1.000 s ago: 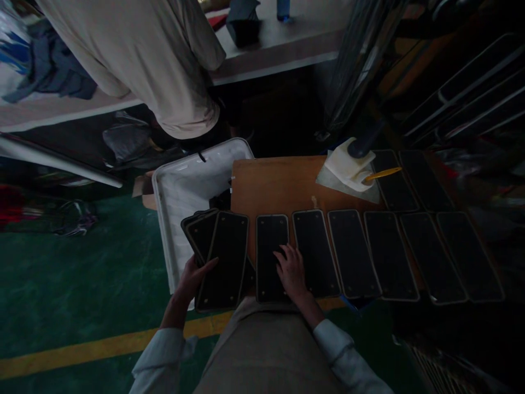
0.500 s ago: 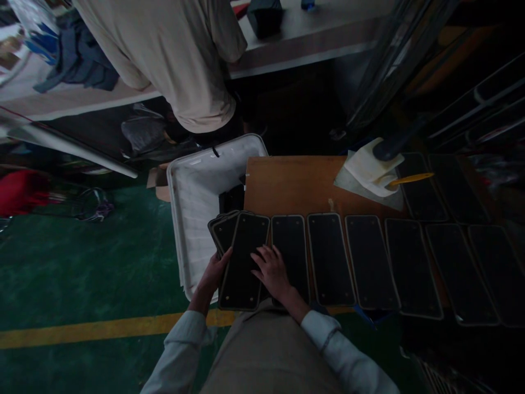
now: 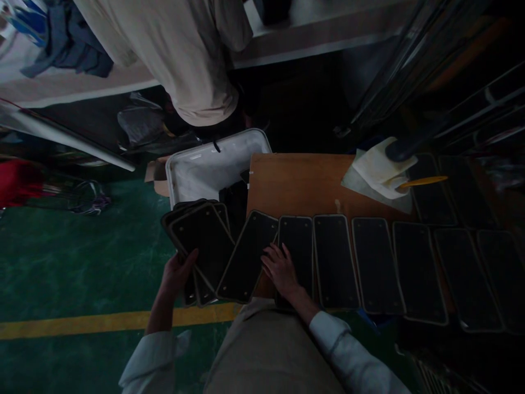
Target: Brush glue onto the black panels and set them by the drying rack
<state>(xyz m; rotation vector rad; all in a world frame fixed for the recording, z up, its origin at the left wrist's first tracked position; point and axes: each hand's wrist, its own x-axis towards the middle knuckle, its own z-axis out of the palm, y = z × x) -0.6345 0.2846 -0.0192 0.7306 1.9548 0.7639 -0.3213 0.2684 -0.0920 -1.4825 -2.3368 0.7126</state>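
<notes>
My left hand point(image 3: 178, 273) is closed on the left edge of a fanned stack of dark rectangular panels point(image 3: 203, 235). They have rounded corners, pale rims and small shiny dots at the corners. A tilted single panel point(image 3: 248, 257) lies at the left end of the brown board point(image 3: 295, 183), its left side meeting the stack. My right hand point(image 3: 281, 268) has its fingers spread over that panel's right edge and the adjacent upright panel point(image 3: 296, 241). Several more panels point(image 3: 336, 260) lie side by side in a row to the right.
A white plastic bin point(image 3: 192, 172) with dark pieces inside stands left of the board. On the board sit a white container point(image 3: 383, 164) with a dark handle and a yellow-handled tool point(image 3: 426, 181). A person point(image 3: 192, 60) stands at the bench beyond.
My left hand has moved left with the stack, away from one panel that stays on the board's end, now more tilted. My right hand remains beside that panel.
</notes>
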